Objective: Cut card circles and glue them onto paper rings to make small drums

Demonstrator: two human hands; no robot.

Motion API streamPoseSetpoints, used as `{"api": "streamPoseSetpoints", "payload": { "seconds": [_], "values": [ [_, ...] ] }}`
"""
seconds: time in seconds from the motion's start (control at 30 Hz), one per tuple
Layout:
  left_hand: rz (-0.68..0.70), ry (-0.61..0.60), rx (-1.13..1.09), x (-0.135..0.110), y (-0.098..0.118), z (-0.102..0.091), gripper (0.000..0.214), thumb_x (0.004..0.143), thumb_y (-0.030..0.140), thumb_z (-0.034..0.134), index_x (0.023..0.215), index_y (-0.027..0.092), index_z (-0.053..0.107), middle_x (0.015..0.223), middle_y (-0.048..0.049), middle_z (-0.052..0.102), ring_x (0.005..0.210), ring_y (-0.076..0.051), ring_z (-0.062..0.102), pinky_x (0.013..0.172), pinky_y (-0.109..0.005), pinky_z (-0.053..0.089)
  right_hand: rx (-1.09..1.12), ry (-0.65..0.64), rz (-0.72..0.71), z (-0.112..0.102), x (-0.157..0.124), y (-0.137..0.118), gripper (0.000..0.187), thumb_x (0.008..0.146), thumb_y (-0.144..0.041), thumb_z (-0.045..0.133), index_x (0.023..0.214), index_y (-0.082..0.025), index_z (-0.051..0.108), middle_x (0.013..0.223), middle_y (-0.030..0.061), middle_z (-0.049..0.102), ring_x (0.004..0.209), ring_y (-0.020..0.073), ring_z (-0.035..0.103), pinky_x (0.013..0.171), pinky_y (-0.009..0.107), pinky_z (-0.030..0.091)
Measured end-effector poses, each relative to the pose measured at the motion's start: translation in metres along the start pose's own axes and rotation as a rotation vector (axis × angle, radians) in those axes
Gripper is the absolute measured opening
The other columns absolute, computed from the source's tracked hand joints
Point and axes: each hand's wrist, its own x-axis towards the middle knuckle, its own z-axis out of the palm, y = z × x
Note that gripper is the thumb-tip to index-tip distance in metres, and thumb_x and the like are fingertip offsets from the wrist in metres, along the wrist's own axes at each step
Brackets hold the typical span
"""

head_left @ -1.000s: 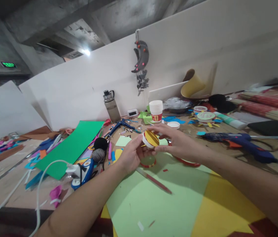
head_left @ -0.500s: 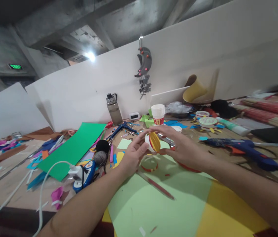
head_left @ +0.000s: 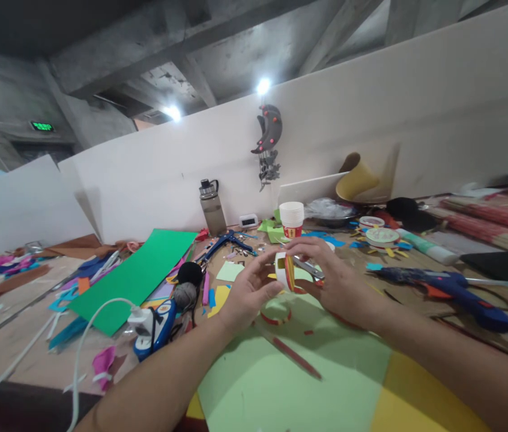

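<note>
Above the light green paper sheet, a short cut paper cup piece is held between both hands. It is white on its left side, with yellow and red along its right side. My left hand grips the white side with thumb and fingers. My right hand curls round the yellow-and-red side, thumb below and fingers above. A thin red-edged ring lies on the sheet just under the hands. Nearer to me is a reddish pencil-like stick. Metal scissors are partly hidden behind my right hand.
A stack of paper cups and a grey bottle stand at the back. A blue glue gun lies on the right. On the left are a green sheet, a power strip with a white cable, and paper scraps.
The cup piece has turned between my hands, so its yellow side shows narrower. Both hands have shifted slightly right and down in view, and the camera has tilted a little upward.
</note>
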Motion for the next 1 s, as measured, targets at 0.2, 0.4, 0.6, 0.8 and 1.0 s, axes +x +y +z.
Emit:
{"api": "streamPoseSetpoints", "payload": {
  "seconds": [0.2, 0.4, 0.6, 0.8, 1.0],
  "values": [
    [-0.012, 0.002, 0.000, 0.000, 0.000, -0.001, 0.053, 0.081, 0.025, 0.071, 0.132, 0.030, 0.057, 0.136, -0.0079, 0.057, 0.119, -0.022, 0.057, 0.099, -0.034, 0.046, -0.016, 0.002, -0.020, 0.001, 0.000, 0.000, 0.049, 0.083, -0.008, 0.060, 0.123, -0.033, 0.045, 0.121, 0.0081, 0.056, 0.117, 0.0271, 0.055, 0.091, 0.049, 0.052],
    [-0.022, 0.041, -0.016, 0.001, -0.003, -0.001, 0.057, 0.077, 0.026, 0.075, 0.131, 0.027, 0.057, 0.137, -0.0098, 0.057, 0.121, -0.024, 0.056, 0.102, -0.036, 0.044, -0.011, 0.011, 0.034, 0.004, -0.001, 0.002, 0.048, 0.083, -0.011, 0.060, 0.124, -0.031, 0.046, 0.121, 0.0084, 0.056, 0.112, 0.0271, 0.056, 0.082, 0.044, 0.055],
    [-0.138, 0.212, -0.308, 0.004, 0.002, 0.002, 0.054, 0.081, 0.029, 0.071, 0.132, 0.026, 0.054, 0.125, -0.0075, 0.063, 0.104, -0.021, 0.066, 0.084, -0.032, 0.055, 0.028, -0.017, 0.205, 0.001, -0.001, -0.002, 0.051, 0.082, -0.015, 0.062, 0.128, -0.030, 0.044, 0.122, 0.0080, 0.056, 0.104, 0.0241, 0.059, 0.082, 0.042, 0.056],
    [-0.360, 0.369, -0.558, 0.011, 0.006, -0.002, 0.039, 0.092, 0.038, 0.054, 0.120, 0.011, 0.061, 0.115, -0.0144, 0.069, 0.101, -0.022, 0.069, 0.082, -0.027, 0.057, 0.086, -0.022, 0.300, -0.002, 0.002, -0.003, 0.049, 0.084, -0.023, 0.060, 0.131, -0.026, 0.046, 0.123, 0.0106, 0.056, 0.100, 0.0241, 0.060, 0.084, 0.044, 0.056],
    [-0.431, 0.380, -0.613, 0.012, 0.008, -0.002, 0.042, 0.097, 0.038, 0.044, 0.125, 0.010, 0.058, 0.108, -0.0152, 0.072, 0.093, -0.020, 0.071, 0.078, -0.027, 0.058, 0.133, -0.066, 0.310, -0.005, 0.003, -0.007, 0.044, 0.087, -0.023, 0.056, 0.130, -0.026, 0.050, 0.125, 0.0115, 0.056, 0.105, 0.0248, 0.061, 0.082, 0.043, 0.058]
  ]
}}
